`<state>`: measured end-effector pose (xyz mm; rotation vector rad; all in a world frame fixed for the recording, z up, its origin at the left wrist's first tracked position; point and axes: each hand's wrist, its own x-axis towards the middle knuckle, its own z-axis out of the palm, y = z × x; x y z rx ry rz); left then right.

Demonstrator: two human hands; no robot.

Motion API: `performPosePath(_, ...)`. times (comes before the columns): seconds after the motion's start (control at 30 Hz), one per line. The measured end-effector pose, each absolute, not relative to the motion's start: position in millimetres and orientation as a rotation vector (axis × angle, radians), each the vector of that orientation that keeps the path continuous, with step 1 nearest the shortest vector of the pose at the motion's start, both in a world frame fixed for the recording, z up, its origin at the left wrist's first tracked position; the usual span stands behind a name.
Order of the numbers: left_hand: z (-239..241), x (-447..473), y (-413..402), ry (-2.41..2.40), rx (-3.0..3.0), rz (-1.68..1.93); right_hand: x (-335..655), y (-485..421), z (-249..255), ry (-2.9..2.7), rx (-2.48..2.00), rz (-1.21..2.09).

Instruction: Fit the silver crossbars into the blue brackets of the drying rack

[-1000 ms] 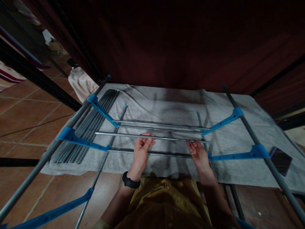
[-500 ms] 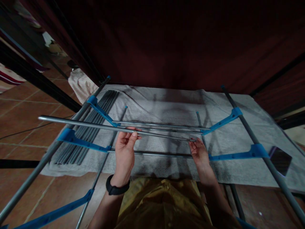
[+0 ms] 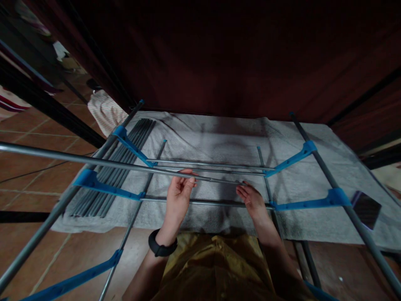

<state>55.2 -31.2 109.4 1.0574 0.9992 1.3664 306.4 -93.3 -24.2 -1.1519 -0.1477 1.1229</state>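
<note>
A thin grey metal tube (image 3: 109, 163) runs across in front of me, its left part passing out of view; a small seam shows between my hands. My left hand (image 3: 181, 193), with a black wristband, pinches it between thumb and fingers. At its right end, the fingertips of my right hand (image 3: 251, 200) close on the tube. Beneath lies a frame of metal tubes with blue plastic brackets (image 3: 319, 200) on both sides. Several crossbars (image 3: 216, 204) span its middle, behind and below my hands.
A row of loose grey tubes (image 3: 123, 167) rests on the left of a grey cloth-covered table (image 3: 200, 138). A dark flat device (image 3: 366, 210) lies at the right. Upright frame tubes (image 3: 363, 234) rise on either side. A dark red curtain (image 3: 219, 62) hangs behind.
The held tube has shifted left, so its left end is now out of view. My left hand has moved right and my right hand left, bringing them closer together.
</note>
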Motion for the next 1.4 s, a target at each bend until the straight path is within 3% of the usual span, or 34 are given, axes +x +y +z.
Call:
performPosePath(0.53,100,67,-39,1.045,1.096,1.259,270,-92,-6,-0.362,-1.375,1.284)
performPosePath(1.4,57,78,-57,1.034,1.29,1.13,218,-98,25,-0.502,-1.254,1.512)
